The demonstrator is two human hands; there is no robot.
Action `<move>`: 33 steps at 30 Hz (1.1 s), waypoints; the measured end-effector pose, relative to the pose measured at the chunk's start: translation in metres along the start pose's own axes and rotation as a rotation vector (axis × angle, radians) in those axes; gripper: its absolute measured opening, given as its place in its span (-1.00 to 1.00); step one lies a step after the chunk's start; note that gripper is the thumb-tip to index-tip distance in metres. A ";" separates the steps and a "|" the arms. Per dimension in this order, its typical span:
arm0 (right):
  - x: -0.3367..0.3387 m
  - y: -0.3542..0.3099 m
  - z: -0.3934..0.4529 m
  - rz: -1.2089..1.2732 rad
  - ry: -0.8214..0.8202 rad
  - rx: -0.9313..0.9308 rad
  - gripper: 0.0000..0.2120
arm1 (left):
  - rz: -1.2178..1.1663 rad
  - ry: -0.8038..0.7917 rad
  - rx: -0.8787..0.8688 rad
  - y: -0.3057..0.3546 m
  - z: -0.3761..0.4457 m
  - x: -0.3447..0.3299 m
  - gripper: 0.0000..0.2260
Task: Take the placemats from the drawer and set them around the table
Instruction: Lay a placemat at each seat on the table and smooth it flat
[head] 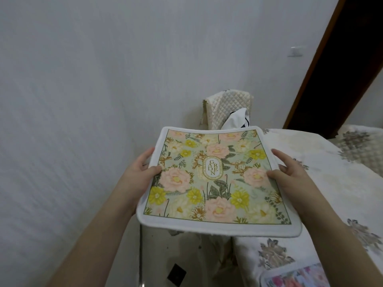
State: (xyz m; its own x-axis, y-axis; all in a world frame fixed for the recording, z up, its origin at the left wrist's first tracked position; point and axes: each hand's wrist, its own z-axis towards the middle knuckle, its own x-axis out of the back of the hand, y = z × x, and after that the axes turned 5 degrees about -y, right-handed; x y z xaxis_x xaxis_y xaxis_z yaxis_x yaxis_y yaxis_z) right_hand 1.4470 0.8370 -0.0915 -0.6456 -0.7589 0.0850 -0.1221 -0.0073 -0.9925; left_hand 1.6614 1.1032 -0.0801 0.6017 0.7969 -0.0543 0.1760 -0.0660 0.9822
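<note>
- Both hands grip one floral placemat point(215, 181), held up in the air: the left hand point(138, 172) pinches the left edge, thumb on top and fingers curled underneath, and the right hand point(290, 172) pinches the right edge the same way.
- That placemat sits centre frame, roughly level, its right part above the left edge of the table point(323, 183), its near edge over the gap between table and wall.
- On the table lies a white tablecloth point(300, 146) with grey-brown flower patches.
- A second placemat point(296, 276), pink and blue flowers with a white border, lies flat on the table's near edge, bottom right, cut off by the frame.
- Far behind the held mat stands a chair back with a cream quilted cover point(228, 108).
- White wall point(83, 100) fills the left and far side; a dark wooden door frame point(323, 59) runs up the far right, with a light switch point(295, 51) just left of it.
- Writing on the held mat: an oval emblem at its middle reads "GARDEN" in staggered letters.
</note>
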 end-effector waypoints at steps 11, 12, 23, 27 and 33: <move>-0.016 0.005 0.127 0.057 -0.074 -0.004 -0.49 | 0.056 0.078 0.004 0.020 0.106 0.005 -0.52; -0.016 0.007 0.135 0.062 -0.076 -0.004 -0.49 | 0.058 0.081 0.003 0.020 0.113 0.004 -0.52; -0.004 0.023 0.180 0.096 0.036 -0.036 -0.54 | 0.039 -0.047 0.039 0.012 0.201 -0.012 -0.53; 0.001 0.030 0.188 0.092 0.140 -0.043 -0.53 | 0.038 -0.149 0.067 0.001 0.249 -0.023 -0.54; 0.003 0.042 0.190 0.094 0.411 -0.030 -0.49 | 0.057 -0.383 0.092 -0.012 0.325 -0.052 -0.56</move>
State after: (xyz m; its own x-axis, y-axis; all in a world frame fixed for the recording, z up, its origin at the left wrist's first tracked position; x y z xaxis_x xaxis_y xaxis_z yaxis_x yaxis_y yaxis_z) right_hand 1.5830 0.7108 -0.1495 -0.9013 -0.4323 0.0283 -0.0665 0.0736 -0.9951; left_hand 1.8818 0.8674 -0.1475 0.8566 0.5097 -0.0803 0.1926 -0.1715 0.9662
